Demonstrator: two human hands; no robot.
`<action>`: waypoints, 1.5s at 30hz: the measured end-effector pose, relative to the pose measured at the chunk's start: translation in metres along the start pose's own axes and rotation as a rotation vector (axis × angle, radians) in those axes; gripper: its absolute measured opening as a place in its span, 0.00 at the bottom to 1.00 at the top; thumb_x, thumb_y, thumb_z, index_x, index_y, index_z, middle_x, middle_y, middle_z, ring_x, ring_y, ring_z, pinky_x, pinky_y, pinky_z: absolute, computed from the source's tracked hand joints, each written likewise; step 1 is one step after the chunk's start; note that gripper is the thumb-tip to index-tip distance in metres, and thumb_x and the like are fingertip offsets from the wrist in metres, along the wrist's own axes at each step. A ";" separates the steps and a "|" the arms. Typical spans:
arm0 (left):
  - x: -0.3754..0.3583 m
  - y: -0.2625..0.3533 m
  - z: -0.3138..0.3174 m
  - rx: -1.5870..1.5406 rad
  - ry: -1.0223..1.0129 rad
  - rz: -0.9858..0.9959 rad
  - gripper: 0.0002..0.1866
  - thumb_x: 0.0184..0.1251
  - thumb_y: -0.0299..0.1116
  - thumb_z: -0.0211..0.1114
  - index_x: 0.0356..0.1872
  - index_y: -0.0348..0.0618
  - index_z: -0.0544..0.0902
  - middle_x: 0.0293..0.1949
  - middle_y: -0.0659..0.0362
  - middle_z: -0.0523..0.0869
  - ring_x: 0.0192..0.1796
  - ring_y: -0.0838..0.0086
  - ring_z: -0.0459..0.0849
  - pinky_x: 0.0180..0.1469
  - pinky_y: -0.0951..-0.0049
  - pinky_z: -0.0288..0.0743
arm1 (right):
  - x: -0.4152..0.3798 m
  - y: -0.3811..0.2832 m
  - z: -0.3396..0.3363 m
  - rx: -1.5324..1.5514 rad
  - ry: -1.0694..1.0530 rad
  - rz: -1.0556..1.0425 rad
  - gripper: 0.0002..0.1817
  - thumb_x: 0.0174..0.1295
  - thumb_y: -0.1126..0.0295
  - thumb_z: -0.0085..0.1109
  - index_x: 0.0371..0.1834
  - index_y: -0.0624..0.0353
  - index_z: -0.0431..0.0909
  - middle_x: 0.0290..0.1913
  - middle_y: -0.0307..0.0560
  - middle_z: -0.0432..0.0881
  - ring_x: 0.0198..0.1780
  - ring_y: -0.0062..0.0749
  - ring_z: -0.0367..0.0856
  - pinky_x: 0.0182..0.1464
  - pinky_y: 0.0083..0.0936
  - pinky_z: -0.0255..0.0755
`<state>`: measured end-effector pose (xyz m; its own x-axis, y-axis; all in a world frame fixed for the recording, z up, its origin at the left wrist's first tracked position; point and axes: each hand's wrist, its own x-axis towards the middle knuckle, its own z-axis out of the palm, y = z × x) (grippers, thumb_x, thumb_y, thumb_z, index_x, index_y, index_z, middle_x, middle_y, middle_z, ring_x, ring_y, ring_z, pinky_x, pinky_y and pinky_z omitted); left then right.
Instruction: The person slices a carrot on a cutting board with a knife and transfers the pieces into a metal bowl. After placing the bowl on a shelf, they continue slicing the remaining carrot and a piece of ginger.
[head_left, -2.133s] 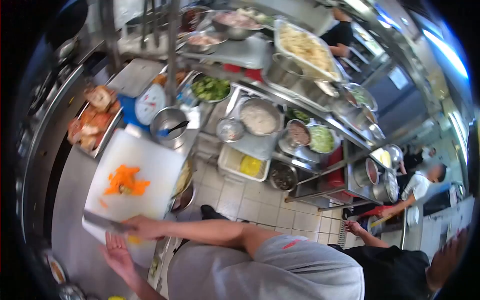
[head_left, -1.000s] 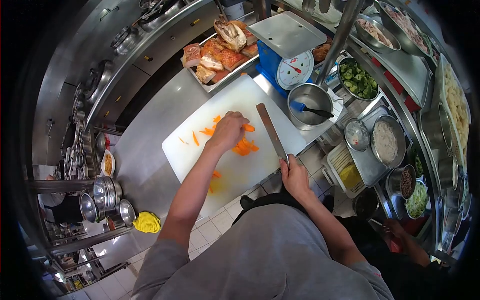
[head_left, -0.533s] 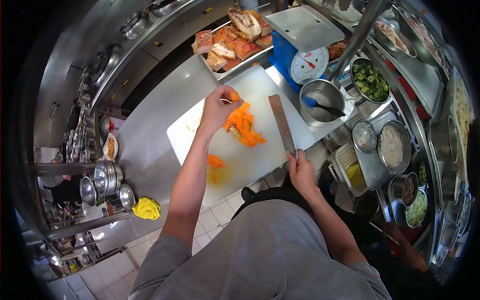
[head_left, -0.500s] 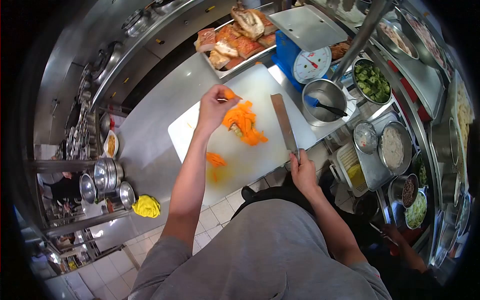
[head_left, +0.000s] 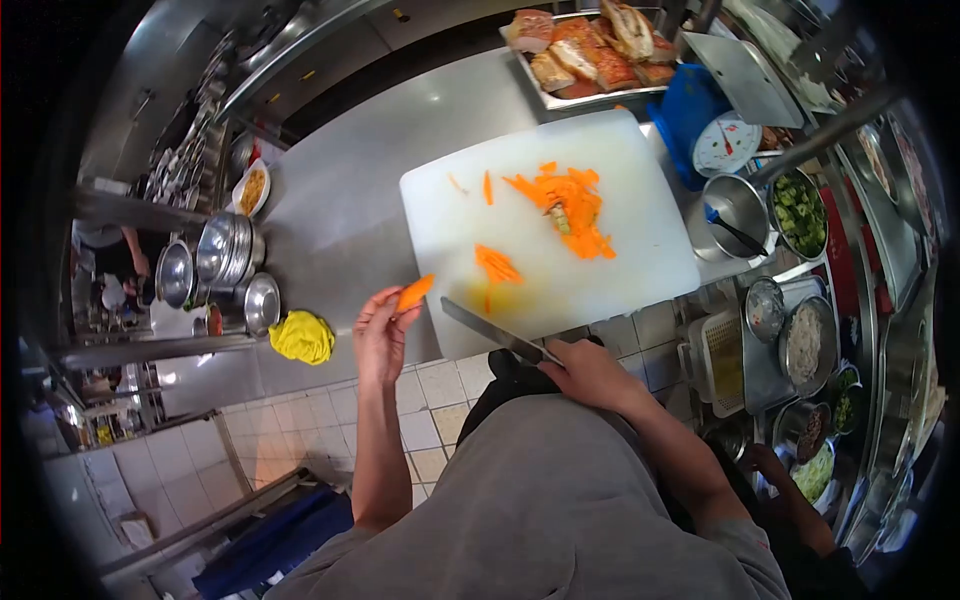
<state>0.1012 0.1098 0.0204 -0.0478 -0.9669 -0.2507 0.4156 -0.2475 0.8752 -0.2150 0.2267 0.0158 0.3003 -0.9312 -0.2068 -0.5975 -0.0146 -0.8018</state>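
Observation:
My left hand [head_left: 380, 335] pinches a piece of carrot [head_left: 416, 292] between thumb and fingers, just off the left edge of a white cutting board [head_left: 630, 290]. In my right hand [head_left: 592, 372], the handle of a long kitchen knife [head_left: 490, 331] is gripped at the board's near edge. Its blade points left over the near-left part of the board, with the tip close to the carrot. A heap of thin carrot pieces [head_left: 578, 210], with a paler bit among them, lies right of the board's middle. Nearer me is a smaller carrot pile [head_left: 494, 264] beside a yellowish stain.
Behind the board stands a tray [head_left: 590, 97] of roasted meat. A blue scale [head_left: 727, 143] and a metal pot [head_left: 738, 195] holding a brush are at right. A yellow cloth [head_left: 302, 337] and metal bowls [head_left: 225, 250] sit left. Another person's arm [head_left: 800, 500] shows lower right.
My left hand has moved from above the carrot heap to the board's near-left side, holding carrot. The knife has come toward me and swung to point left. The view has shifted left.

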 end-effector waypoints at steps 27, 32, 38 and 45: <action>0.003 -0.059 0.022 1.378 -0.523 0.813 0.12 0.66 0.32 0.67 0.49 0.43 0.88 0.53 0.52 0.83 0.60 0.53 0.78 0.63 0.53 0.73 | 0.047 -0.025 0.034 -0.192 0.205 0.084 0.10 0.70 0.69 0.56 0.45 0.67 0.75 0.29 0.66 0.85 0.34 0.67 0.85 0.42 0.58 0.78; 0.001 -0.052 0.029 1.478 -0.560 0.779 0.12 0.65 0.33 0.71 0.47 0.43 0.87 0.50 0.53 0.83 0.60 0.56 0.78 0.58 0.55 0.75 | 0.043 -0.029 0.037 -0.149 0.206 0.131 0.11 0.73 0.67 0.56 0.44 0.67 0.75 0.27 0.66 0.83 0.32 0.69 0.84 0.40 0.58 0.77; -0.017 -0.061 0.023 1.365 -0.453 0.554 0.13 0.64 0.34 0.73 0.46 0.39 0.87 0.40 0.53 0.86 0.47 0.57 0.83 0.52 0.57 0.75 | 0.040 -0.049 0.026 -0.113 0.231 0.139 0.12 0.74 0.66 0.55 0.43 0.67 0.74 0.24 0.64 0.82 0.30 0.68 0.82 0.36 0.58 0.76; -0.028 -0.077 0.019 1.153 -0.219 0.472 0.12 0.59 0.32 0.77 0.39 0.36 0.88 0.33 0.50 0.85 0.40 0.55 0.83 0.45 0.60 0.77 | 0.052 -0.079 0.018 -0.157 0.225 0.062 0.10 0.74 0.67 0.54 0.43 0.65 0.74 0.27 0.64 0.83 0.31 0.66 0.84 0.35 0.57 0.76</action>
<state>0.0532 0.1545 -0.0322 -0.3056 -0.9386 0.1602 -0.5921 0.3191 0.7400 -0.1393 0.1857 0.0581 0.0971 -0.9892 -0.1094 -0.7226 0.0055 -0.6912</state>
